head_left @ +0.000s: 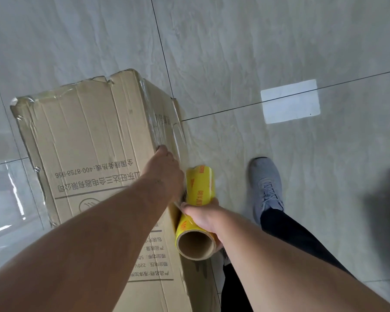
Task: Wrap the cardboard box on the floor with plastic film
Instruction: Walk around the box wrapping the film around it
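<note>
While fingers are hidden behind the edge, left hand [164, 163]: presses box's right top edge, grip unclear.
right hand [203, 216]: grips film roll [195, 212].
box [88, 140]: on floor [257, 52], near end cut off.
film [167, 122]: faint on right side.

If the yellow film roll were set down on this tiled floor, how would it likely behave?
The film roll is a cylinder on a hollow cardboard core, so it would probably roll on the smooth floor tiles. The core looks stiff, so it likely keeps its shape in the right hand. Its glossy wrap may be slippery.
</note>
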A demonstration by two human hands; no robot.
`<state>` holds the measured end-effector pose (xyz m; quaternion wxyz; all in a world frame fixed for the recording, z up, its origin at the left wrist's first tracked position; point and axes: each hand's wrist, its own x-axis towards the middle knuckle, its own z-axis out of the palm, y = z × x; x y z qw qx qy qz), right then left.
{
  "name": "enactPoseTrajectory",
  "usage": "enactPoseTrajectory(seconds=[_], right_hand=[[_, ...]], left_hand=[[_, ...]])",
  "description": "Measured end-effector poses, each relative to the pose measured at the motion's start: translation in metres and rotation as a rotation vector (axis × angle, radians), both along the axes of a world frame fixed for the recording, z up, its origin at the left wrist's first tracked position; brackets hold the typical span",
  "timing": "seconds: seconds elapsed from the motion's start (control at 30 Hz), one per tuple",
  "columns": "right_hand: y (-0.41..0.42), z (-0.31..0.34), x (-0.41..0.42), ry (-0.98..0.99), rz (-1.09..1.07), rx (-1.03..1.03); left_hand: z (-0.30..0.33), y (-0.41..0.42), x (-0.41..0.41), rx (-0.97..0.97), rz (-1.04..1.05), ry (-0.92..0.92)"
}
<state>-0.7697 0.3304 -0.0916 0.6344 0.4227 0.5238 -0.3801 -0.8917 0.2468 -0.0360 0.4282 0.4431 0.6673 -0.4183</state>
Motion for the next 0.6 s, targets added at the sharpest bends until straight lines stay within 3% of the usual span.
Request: enactPoseTrajectory(seconds=[0.13,0.43,0.6], right_hand=[[-0.006,-0.002,-0.003,-0.007,-0.052,0.028],[0.005,-0.005,0.043,-0.167,-0.784,0.041],[-0.002,-0.011,0.049,-0.075,-0.751,0.006]], left_hand=[[-0.002,-0.012,0.013,0.051,0.003,-0.01],[-0.004,-0.016,0.021,0.112,0.016,-0.014],[-0.002,-0.019,0.022,0.12,-0.003,0.004]])
